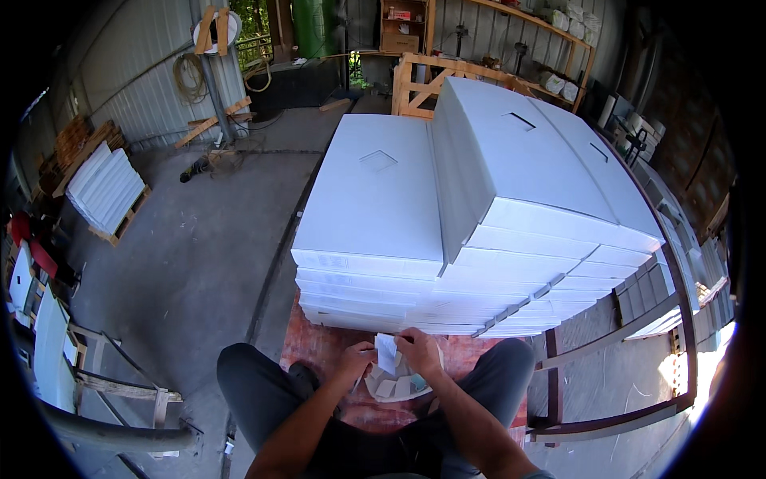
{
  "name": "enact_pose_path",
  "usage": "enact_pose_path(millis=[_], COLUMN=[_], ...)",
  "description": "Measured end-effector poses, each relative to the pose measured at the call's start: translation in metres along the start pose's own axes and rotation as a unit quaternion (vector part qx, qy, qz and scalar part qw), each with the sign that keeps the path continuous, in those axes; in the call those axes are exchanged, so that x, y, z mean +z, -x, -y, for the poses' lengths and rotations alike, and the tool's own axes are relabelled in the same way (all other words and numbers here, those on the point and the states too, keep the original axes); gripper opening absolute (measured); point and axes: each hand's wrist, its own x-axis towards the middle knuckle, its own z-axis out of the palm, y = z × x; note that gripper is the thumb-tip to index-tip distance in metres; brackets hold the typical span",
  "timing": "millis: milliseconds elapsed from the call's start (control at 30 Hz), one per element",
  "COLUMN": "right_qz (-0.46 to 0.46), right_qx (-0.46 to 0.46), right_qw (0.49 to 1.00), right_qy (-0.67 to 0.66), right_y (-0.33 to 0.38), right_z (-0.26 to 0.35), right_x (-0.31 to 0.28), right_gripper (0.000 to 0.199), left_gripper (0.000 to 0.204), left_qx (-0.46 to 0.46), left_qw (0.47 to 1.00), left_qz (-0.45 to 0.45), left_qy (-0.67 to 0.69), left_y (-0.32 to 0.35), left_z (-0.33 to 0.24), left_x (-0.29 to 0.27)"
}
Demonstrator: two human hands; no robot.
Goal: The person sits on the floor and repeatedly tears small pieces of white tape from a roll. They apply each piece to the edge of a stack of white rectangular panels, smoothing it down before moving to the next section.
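Between my two hands is a small white paper slip (385, 354), held over my lap. My right hand (418, 351) pinches its right edge. My left hand (356, 362) is closed with its fingertips at the slip's left edge. Just under the slip lies a shallow, pale round container (371, 391) with several small white pieces and a light green piece in it; my hands hide part of it. Beyond my hands rise stacks of flat white cartons (371, 188), a lower one to the left and a taller one (550, 160) to the right.
My knees flank the container, above a reddish board (311, 335). A brown metal frame (688, 335) stands at the right. White sheets (104, 188) are stacked on a pallet at the left. A person in red (40, 247) is at the far left edge. Wooden shelving (415, 84) stands behind.
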Motion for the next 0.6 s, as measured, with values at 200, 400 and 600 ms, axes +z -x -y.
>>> enact_pose_path(millis=[200,400,600], right_qz=[-0.19,-0.167,-0.165], right_qx=[-0.012,-0.016,-0.107], right_qw=[0.979,0.985,0.979], right_qy=[-0.071,-0.04,0.048], right_y=[-0.014,-0.013,-0.011], right_z=[0.003,0.0,-0.002], right_x=[-0.027,-0.027,-0.019], right_gripper=[0.021,0.018,0.013], left_gripper=[0.015,0.021,0.025], left_qx=[-0.083,-0.132,-0.137], left_qw=[0.993,0.981,0.99], left_qz=[-0.049,0.026,0.004], left_qy=[-0.065,-0.137,-0.045], left_y=[-0.02,-0.017,-0.014], left_z=[0.048,0.064,0.037], left_x=[-0.018,0.002,0.01])
